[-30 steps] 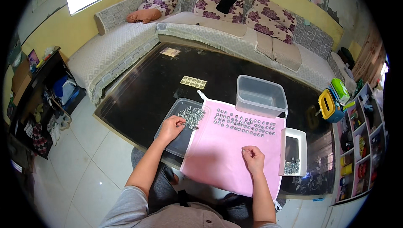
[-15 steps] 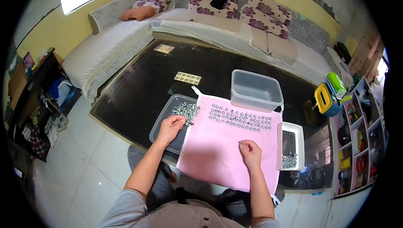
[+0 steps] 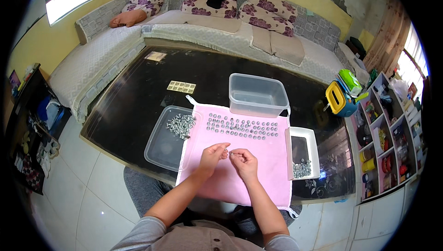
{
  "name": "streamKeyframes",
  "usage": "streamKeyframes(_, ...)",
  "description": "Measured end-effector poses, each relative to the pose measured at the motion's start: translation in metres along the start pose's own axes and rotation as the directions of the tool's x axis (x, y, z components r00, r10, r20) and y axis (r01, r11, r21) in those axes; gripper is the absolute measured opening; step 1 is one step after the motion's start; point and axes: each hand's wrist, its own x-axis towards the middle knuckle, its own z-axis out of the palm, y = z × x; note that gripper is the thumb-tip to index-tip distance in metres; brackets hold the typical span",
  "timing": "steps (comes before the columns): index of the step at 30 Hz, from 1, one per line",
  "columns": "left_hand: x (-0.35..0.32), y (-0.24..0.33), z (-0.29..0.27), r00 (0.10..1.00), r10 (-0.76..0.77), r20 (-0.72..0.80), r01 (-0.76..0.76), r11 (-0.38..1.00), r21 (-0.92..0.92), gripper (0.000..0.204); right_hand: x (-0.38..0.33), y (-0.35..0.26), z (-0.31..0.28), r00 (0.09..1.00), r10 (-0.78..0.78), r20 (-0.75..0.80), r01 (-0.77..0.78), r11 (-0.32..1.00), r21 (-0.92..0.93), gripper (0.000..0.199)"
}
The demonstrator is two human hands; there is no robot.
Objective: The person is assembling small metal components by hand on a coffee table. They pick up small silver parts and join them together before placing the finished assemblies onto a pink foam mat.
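Note:
My left hand [image 3: 212,158] is pinched closed over the middle of the pink cloth [image 3: 272,191], with a small metal screw [image 3: 226,151] at its fingertips. Close beside it, my right hand [image 3: 244,162] is also closed, thumb against fingers; whatever is in that pinch is too small to make out. A heap of silvery screws [image 3: 180,125] lies in the shallow clear plastic tray [image 3: 159,147] on the left. Rows of small metal pieces [image 3: 242,127] stand across the far part of the cloth. To the right, the white box [image 3: 314,151] holds loose nuts [image 3: 302,169].
Behind the cloth stands a clear plastic tub [image 3: 258,108]. The black table [image 3: 210,78] carries a sheet of square stickers [image 3: 181,87] and a yellow-and-blue caddy [image 3: 339,98] at the right. A shelf unit [image 3: 380,140] borders the right side; a sofa [image 3: 175,31] curves behind.
My left hand has left the screw heap and come right with a screw to the cloth's middle. My right hand has met it there. The whole view has shifted.

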Motion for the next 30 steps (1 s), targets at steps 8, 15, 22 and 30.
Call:
streamKeyframes(8, 0.003, -0.009, 0.002, 0.99, 0.139, 0.01, -0.14, 0.99, 0.029, 0.019, 0.002, 0.001, 0.014, 0.995, -0.082, -0.051, 0.078, 0.995, -0.067, 0.012)
streamKeyframes(15, -0.005, -0.002, 0.006, 0.989, 0.143, 0.033, -0.143, 0.99, 0.0, 0.018, 0.004, -0.001, 0.007, 0.997, 0.018, -0.081, -0.011, 0.996, 0.093, 0.013)
streamKeyframes(22, -0.008, -0.008, 0.005, 0.979, 0.199, 0.041, -0.201, 0.977, 0.068, 0.019, 0.003, -0.005, 0.006, 0.997, 0.067, -0.029, -0.061, 0.983, 0.173, 0.015)
streamKeyframes(30, -0.009, -0.01, 0.006, 0.977, 0.213, 0.018, -0.214, 0.972, 0.095, 0.02, 0.002, -0.005, 0.005, 0.998, 0.062, -0.009, -0.06, 0.983, 0.172, 0.014)
